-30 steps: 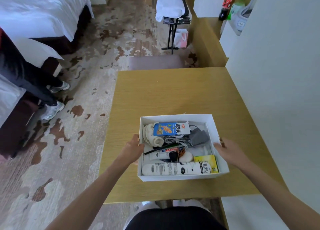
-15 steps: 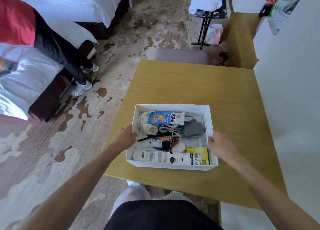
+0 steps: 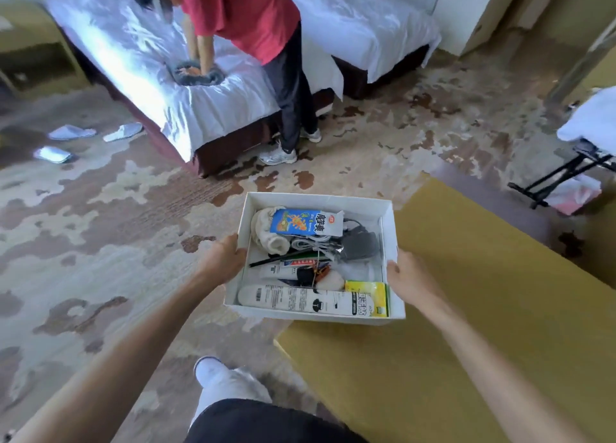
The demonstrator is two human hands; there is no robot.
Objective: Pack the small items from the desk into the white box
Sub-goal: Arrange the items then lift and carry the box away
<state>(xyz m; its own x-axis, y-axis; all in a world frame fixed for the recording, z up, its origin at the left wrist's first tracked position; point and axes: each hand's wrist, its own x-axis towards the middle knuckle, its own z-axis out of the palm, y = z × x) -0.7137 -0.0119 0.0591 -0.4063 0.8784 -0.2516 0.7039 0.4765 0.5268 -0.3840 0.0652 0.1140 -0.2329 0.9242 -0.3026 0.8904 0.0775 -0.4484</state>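
**Box held off the desk, packed**

The left hand (image 3: 222,262) and right hand (image 3: 409,276) grasp opposite walls of the box (image 3: 316,198), which hangs over the carpet (image 3: 100,229), partly overlapping the desk (image 3: 483,309) edge. Inside: rolled cloth (image 3: 266,230), blue packet (image 3: 301,222), grey adapter (image 3: 361,244) with white cable (image 3: 308,243), black stick (image 3: 283,258), white tube (image 3: 300,298), yellow packet (image 3: 366,292).

Bare desk (image 3: 483,326) right — person (image 3: 266,42) ahead
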